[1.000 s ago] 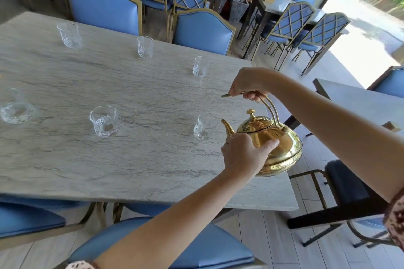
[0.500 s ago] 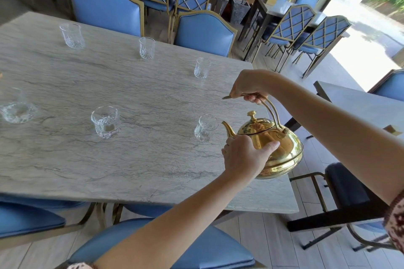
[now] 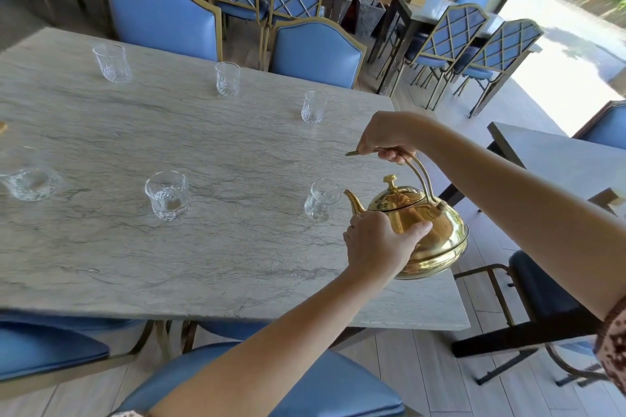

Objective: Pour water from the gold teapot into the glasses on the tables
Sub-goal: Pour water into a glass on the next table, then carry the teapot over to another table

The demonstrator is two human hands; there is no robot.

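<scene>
The gold teapot (image 3: 430,227) hangs above the right end of the marble table (image 3: 210,247), its spout pointing left at the rim of the nearest glass (image 3: 320,200). My right hand (image 3: 386,137) grips the teapot's arched handle from above. My left hand (image 3: 381,244) is cupped against the pot's near side, below the lid. Two more glasses stand in the near row, one in the middle (image 3: 167,195) and one at the left edge (image 3: 28,183). Three glasses stand in the far row: left (image 3: 111,63), middle (image 3: 227,78), right (image 3: 313,107).
Blue gold-framed chairs (image 3: 166,19) line the table's far side, and blue seats (image 3: 305,386) sit at its near edge. A second table (image 3: 569,159) and a dark chair (image 3: 545,294) stand to the right. More tables and chairs fill the background.
The view has shifted slightly. The teapot and both hands hold almost the same pose next to the nearest glass.
</scene>
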